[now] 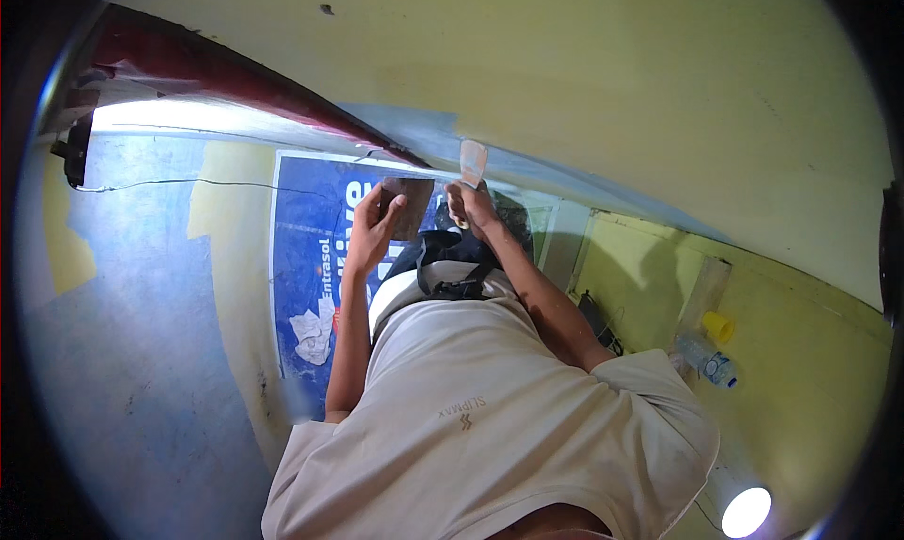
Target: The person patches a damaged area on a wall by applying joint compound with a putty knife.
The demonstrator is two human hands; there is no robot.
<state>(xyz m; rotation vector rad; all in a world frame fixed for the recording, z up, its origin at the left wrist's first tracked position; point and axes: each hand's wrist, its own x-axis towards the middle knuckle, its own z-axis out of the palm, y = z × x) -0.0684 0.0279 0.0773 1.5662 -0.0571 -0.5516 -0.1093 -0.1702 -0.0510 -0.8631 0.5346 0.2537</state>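
Observation:
My left hand (377,222) grips a dark brown flat rectangular board (410,209) near the middle of the view. Just right of it, my right hand (474,208) is closed round a putty knife, its pale, smeared blade (473,161) pointing up beside the lower edge of a pale yellow and blue-grey surface (584,79). The knife and board are close; whether the blade touches the surface I cannot tell.
A dark red strip (217,83) runs diagonally at upper left, with a thin wire (193,181) below. Around me are a blue printed banner (301,220), a plastic bottle (706,359), a yellow cup (718,326) and a round lamp (746,512).

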